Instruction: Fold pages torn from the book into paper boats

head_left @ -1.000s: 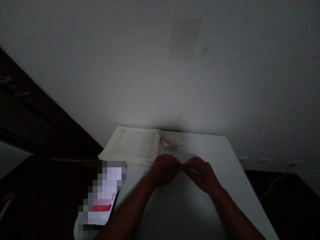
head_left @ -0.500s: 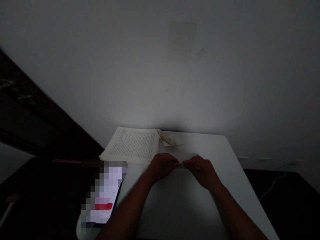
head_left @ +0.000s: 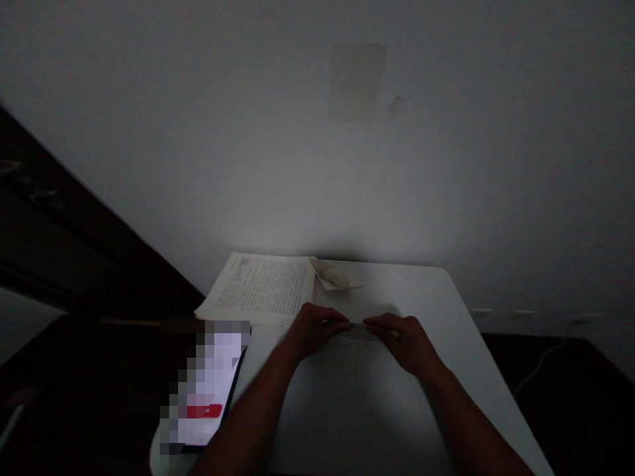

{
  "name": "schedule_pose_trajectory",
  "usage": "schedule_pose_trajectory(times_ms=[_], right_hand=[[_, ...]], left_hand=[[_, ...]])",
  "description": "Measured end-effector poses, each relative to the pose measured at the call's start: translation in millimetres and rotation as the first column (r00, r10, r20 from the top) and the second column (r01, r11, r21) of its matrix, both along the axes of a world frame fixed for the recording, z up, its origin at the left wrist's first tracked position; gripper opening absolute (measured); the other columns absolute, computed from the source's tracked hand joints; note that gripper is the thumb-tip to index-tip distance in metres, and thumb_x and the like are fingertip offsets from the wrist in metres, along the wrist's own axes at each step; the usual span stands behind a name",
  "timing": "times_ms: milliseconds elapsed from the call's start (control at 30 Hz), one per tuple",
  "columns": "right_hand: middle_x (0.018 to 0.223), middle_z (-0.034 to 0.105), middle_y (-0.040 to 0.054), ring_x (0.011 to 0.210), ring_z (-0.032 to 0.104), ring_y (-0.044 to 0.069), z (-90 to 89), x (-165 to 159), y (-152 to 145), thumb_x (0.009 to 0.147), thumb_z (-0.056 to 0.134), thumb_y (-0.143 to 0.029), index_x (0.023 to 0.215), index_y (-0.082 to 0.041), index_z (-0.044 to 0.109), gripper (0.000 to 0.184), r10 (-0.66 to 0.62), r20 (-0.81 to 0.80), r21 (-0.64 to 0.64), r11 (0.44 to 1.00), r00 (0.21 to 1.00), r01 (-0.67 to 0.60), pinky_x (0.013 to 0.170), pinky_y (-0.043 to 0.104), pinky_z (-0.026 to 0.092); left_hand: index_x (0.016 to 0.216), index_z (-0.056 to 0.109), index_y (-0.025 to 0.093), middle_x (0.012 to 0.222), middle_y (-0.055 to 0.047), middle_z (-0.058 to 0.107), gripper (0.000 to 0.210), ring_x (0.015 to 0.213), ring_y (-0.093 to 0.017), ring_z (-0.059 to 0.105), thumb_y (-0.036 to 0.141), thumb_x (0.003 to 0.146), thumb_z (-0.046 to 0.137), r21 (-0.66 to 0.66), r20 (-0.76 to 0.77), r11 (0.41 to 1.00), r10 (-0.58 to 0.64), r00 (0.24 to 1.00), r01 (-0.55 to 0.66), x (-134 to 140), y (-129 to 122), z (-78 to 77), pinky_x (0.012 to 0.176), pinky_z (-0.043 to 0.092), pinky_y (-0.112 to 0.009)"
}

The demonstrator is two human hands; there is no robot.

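My left hand (head_left: 321,329) and my right hand (head_left: 401,338) meet over the middle of the white table (head_left: 367,410). Thumb and fingers of each pinch an end of a small piece of paper (head_left: 358,330), leaving a narrow gap between the fingertips. Faint lines run across the paper; most of it is hidden behind the hands. Beyond my left hand, an open book (head_left: 262,284) with printed text lies flat. A folded paper piece (head_left: 336,275) rests at the book's right edge, its corners raised.
On the table's left side, beside my left forearm, lies a phone (head_left: 213,383) with a lit, blurred screen. A pale wall (head_left: 278,165) stands right behind the table. A dark door (head_left: 59,218) is at the left, and a white cable (head_left: 540,363) hangs at the right.
My fingertips have moved slightly apart, and more of the lined paper shows between them. The whole view has shifted a little; the book, folded paper and phone stay in place.
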State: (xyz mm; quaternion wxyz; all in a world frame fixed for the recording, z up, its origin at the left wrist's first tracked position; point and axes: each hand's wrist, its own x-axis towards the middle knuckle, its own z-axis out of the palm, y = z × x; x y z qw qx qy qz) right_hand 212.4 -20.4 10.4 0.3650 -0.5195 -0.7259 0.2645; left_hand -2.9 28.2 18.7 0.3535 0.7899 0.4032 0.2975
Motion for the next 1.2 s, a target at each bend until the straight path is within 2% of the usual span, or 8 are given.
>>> schedule_pose_trajectory(times_ms=[200, 367, 533, 733, 833, 933, 1067, 1200], right_hand=[[0.083, 0.073, 0.0005, 0.071, 0.068, 0.017, 0.0, 0.7, -0.6, 0.082, 0.057, -0.036, 0.093, -0.027, 0.071, 0.019, -0.049, -0.029, -0.028, 0.998, 0.998, 0.048, 0.068, 0.027, 0.054], [0.073, 0.073, -0.0002, 0.065, 0.067, 0.017, 0.1, 0.3, 0.6, 0.081, 0.058, -0.036, 0.084, -0.026, 0.072, 0.017, -0.1, -0.065, -0.053, 0.994, 0.993, 0.096, 0.062, 0.026, 0.054], [0.068, 0.071, -0.0001, 0.059, 0.066, 0.016, 0.3, -0.7, 0.4, 0.076, 0.063, -0.038, 0.081, -0.024, 0.071, 0.017, -0.14, -0.093, -0.104, 0.986, 0.986, 0.131, 0.056, 0.024, 0.052], [0.07, 0.071, -0.0003, 0.061, 0.066, 0.015, -1.6, -3.4, -0.8, 0.073, 0.066, -0.037, 0.081, -0.023, 0.07, 0.017, -0.158, -0.122, -0.14, 0.98, 0.98, 0.14, 0.055, 0.023, 0.051], [0.066, 0.069, -0.0011, 0.056, 0.063, 0.014, -4.0, -5.2, -1.3, 0.07, 0.068, -0.037, 0.079, -0.022, 0.068, 0.018, -0.143, -0.127, -0.172, 0.978, 0.982, 0.12, 0.049, 0.022, 0.048], [0.061, 0.067, -0.0015, 0.05, 0.06, 0.013, -4.7, -6.6, -2.3, 0.071, 0.067, -0.037, 0.075, -0.021, 0.067, 0.017, -0.139, -0.115, -0.159, 0.98, 0.984, 0.12, 0.044, 0.021, 0.045], [0.065, 0.068, -0.0007, 0.056, 0.063, 0.015, -5.5, -7.0, -2.5, 0.068, 0.069, -0.035, 0.077, -0.021, 0.066, 0.017, -0.156, -0.2, -0.169, 0.978, 0.967, 0.123, 0.05, 0.023, 0.049], [0.07, 0.07, -0.0002, 0.059, 0.064, 0.016, -10.4, -7.2, -0.2, 0.062, 0.074, -0.034, 0.081, -0.021, 0.064, 0.025, -0.218, -0.293, -0.231, 0.961, 0.931, 0.152, 0.053, 0.024, 0.051]], left_hand=[[0.072, 0.072, 0.019, 0.066, 0.001, 0.071, 0.012, 0.059, -0.012, 0.065, 0.031, 0.073, 0.069, -0.016, 0.032, 0.999, 0.041, 0.999, -0.04, -0.9, -1.4, 1.9, 0.061, 0.048, -0.021], [0.076, 0.071, 0.02, 0.071, 0.001, 0.072, 0.014, 0.064, -0.013, 0.065, 0.032, 0.071, 0.07, -0.049, 0.041, 0.995, 0.094, 0.995, -0.092, -1.1, -1.9, 2.3, 0.062, 0.049, -0.022], [0.072, 0.07, 0.018, 0.068, 0.001, 0.07, 0.014, 0.063, -0.013, 0.064, 0.032, 0.07, 0.07, -0.081, 0.068, 0.99, 0.121, 0.99, -0.115, -0.5, -2.8, 4.0, 0.063, 0.049, -0.023], [0.083, 0.069, 0.018, 0.075, 0.001, 0.07, 0.018, 0.066, -0.013, 0.063, 0.026, 0.067, 0.072, -0.116, 0.025, 0.991, 0.07, 0.997, -0.067, 1.3, -5.6, 5.7, 0.063, 0.048, -0.023], [0.081, 0.068, 0.019, 0.075, 0.001, 0.07, 0.014, 0.068, -0.014, 0.063, 0.026, 0.068, 0.071, -0.094, 0.015, 0.992, 0.091, 0.996, -0.089, 1.9, -7.1, 6.4, 0.065, 0.048, -0.024], [0.088, 0.067, 0.019, 0.083, 0.0, 0.07, 0.021, 0.075, -0.015, 0.063, 0.025, 0.068, 0.071, -0.091, 0.031, 0.992, 0.091, 0.995, -0.088, 2.0, -8.5, 7.1, 0.07, 0.049, -0.025], [0.09, 0.066, 0.019, 0.081, 0.0, 0.069, 0.023, 0.071, -0.014, 0.062, 0.023, 0.068, 0.07, -0.109, 0.031, 0.994, 0.012, 0.999, -0.009, 3.2, -10.3, 9.0, 0.067, 0.048, -0.024], [0.084, 0.065, 0.018, 0.077, 0.002, 0.067, 0.019, 0.068, -0.013, 0.061, 0.025, 0.067, 0.071, -0.107, 0.047, 0.993, 0.057, 0.997, -0.051, 5.1, -11.3, 8.8, 0.064, 0.047, -0.022]])
